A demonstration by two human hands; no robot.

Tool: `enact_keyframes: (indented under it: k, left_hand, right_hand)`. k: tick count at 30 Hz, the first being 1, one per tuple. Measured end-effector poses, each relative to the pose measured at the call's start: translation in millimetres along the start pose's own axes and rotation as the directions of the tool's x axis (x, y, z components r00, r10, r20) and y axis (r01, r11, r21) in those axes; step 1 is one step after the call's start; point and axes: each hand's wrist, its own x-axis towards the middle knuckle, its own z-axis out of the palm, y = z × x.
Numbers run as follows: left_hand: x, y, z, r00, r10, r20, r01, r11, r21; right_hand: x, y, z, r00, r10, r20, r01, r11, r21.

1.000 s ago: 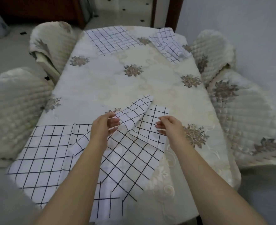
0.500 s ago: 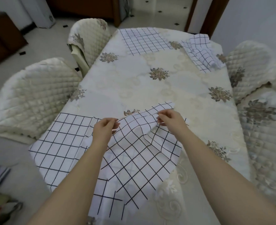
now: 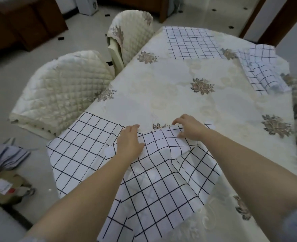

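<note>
Pressing cloth [image 3: 161, 180] flat with straight-fingered left hand [image 3: 129, 144], curling right hand [image 3: 191, 128] over the far edge [image 3: 155, 132], can't tell if pinching. Guessing smoothing sideways along that edge next.
</note>
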Motion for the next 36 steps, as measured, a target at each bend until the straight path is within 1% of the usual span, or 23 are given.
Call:
enact_keyframes:
  k: [3,6,8,11,14,16,18,23,26,32,36]
  left_hand:
    - [7.0,-3.0,5.3,0.997,-0.066,0.051,0.060,0.993,0.106]
    - [16.0,-3.0,6.2,0.993,-0.107,0.047,0.099,0.985,0.143]
    - [21.1,-3.2,4.2,0.988,-0.127,0.089,0.116,0.987,0.111]
    - [26.0,-5.8,2.2,0.974,-0.118,0.193,0.114,0.993,0.031]
    - [30.5,-3.9,-2.2,0.960,-0.107,0.259,0.100,0.994,0.040]
    - [33.2,-2.0,-5.3,0.955,-0.099,0.280,0.097,0.995,0.020]
    - [35.9,0.1,-9.0,0.954,-0.077,0.290,0.090,0.995,-0.032]
    - [48.5,15.1,-32.2,0.968,0.004,0.250,0.033,0.989,-0.144]
    - [57.6,30.1,-50.0,0.975,0.042,0.220,-0.001,0.983,-0.181]
    - [75.1,76.9,-93.5,0.981,0.132,0.142,-0.102,0.975,-0.200]
    - [85.4,113.4,-127.4,0.978,0.205,0.050,-0.193,0.964,-0.183]
  right_hand:
    - [10.0,2.9,2.5,0.998,-0.024,0.061,0.030,0.996,-0.089]
    - [17.5,6.6,2.8,0.997,-0.056,0.053,0.064,0.985,-0.158]
    - [21.4,7.3,2.3,0.997,-0.061,0.040,0.067,0.981,-0.184]
    - [26.5,6.0,1.1,0.999,-0.026,0.048,0.035,0.979,-0.203]
    - [29.8,9.2,1.2,0.997,-0.003,0.079,0.018,0.983,-0.182]
    - [29.9,14.1,2.2,0.998,-0.012,0.059,0.021,0.987,-0.157]
    - [27.3,18.8,1.7,1.000,-0.021,0.007,0.021,0.994,-0.104]
    - [10.1,29.8,-20.3,0.998,-0.003,-0.058,0.009,0.993,0.114]
    - [-4.2,35.4,-44.8,0.995,0.013,-0.103,0.000,0.991,0.131]
    - [-37.3,45.4,-102.3,0.970,0.056,-0.237,-0.015,0.985,0.175]
    - [-60.5,47.9,-144.2,0.923,0.098,-0.373,-0.033,0.984,0.176]
